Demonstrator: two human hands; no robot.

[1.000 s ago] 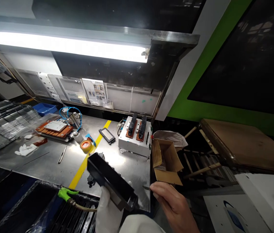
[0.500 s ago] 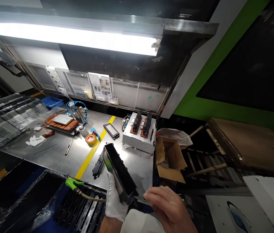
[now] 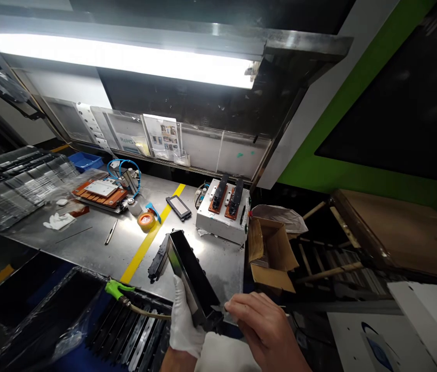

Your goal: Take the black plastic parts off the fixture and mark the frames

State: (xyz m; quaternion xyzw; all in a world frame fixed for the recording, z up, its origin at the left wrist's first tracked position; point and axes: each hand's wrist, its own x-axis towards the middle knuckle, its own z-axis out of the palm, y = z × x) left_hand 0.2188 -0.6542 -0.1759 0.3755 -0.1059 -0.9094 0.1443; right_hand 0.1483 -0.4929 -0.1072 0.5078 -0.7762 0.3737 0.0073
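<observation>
My left hand (image 3: pixel 185 323), in a white glove, is closed around a long glossy black plastic housing (image 3: pixel 191 274) held tilted above the near edge of the bench. Bare and bent at the fingers, my right hand (image 3: pixel 259 323) is at the housing's near end. Its thumb and forefinger are pinched together there; a small greyish sliver shows at the fingertips, too unclear to name. Just behind the housing a dark plastic part (image 3: pixel 159 261) lies on the metal bench (image 3: pixel 218 263). Farther back lies a flat black frame with a pale panel (image 3: pixel 178 207).
A white fixture box (image 3: pixel 222 226) carries two black parts at the back right. Orange tape (image 3: pixel 146 221), a craft knife (image 3: pixel 111 232) and a white glove (image 3: pixel 59 221) lie leftward. A green air gun (image 3: pixel 115 289) rests over a bin of black strips (image 3: pixel 129 330). An open carton (image 3: pixel 272 253) stands right.
My right hand has shifted slightly left and up along the housing's near end. My left hand keeps its hold on the housing. The view has moved a little.
</observation>
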